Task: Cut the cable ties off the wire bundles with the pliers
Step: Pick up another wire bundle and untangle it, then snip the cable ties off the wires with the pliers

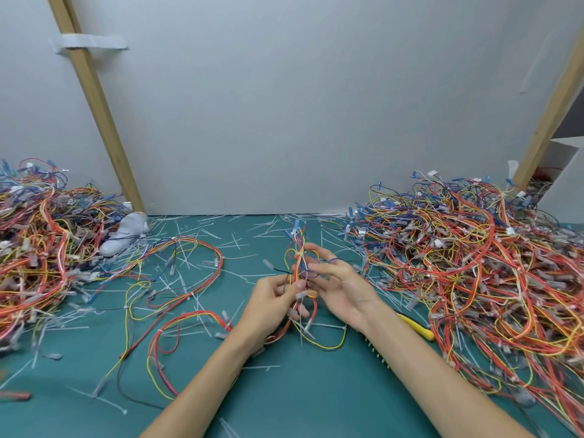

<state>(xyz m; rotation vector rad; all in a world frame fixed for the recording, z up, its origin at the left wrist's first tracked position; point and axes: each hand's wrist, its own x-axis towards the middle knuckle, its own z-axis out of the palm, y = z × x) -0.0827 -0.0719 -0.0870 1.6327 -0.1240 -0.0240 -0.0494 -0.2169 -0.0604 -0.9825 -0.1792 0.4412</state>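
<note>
Tabletop point(316, 390): teal mat.
L side: big wire pile point(41, 248); white cloth point(126, 232) at its far edge.
R side: bigger wire heap point(474, 263); yellow-handled pliers point(417, 327) just beside, partly hidden.
Centre-L: loose wire bundles point(177, 279); cut cable ties point(202, 235) scattered all over.

Matt green mat point(316, 390) — wooden posts point(94, 99)

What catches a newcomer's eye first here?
Huge tangles of coloured wire: the right pile and the left pile on the green table. Between them, the left hand grips a small wire bundle that the right hand touches, with cut cable ties strewn around.
</note>
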